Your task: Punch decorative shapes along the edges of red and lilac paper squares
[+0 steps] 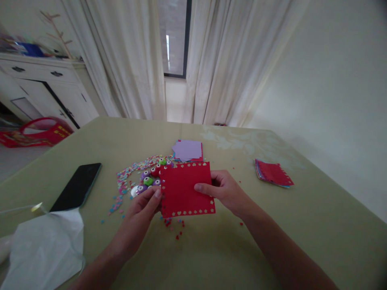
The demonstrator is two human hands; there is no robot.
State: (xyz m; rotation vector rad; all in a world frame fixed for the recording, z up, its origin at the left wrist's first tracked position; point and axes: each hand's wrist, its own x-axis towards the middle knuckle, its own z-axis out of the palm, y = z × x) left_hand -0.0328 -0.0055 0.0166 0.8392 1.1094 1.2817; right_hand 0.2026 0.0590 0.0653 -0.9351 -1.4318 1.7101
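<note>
Between my two hands is a square of red paper [184,191], with small shapes punched along its edges. My left hand [146,205] pinches its left edge with the thumb on top. On the right side my right hand [222,187] grips it, thumb lying across the front and fingers behind. Just behind the paper, partly hidden by it, lie several small craft punches [148,180] in purple, green and red. Tiny punched-out paper bits [133,169] are scattered around them, and a few red ones [178,233] lie in front of the paper.
A paper stack topped with lilac [189,150] lies behind the punches. To the right sits another stack topped with punched red paper [275,174]. A black phone [77,185] and a white sheet [45,249] are on the left of the table [302,225]. A cabinet [60,88] stands beyond.
</note>
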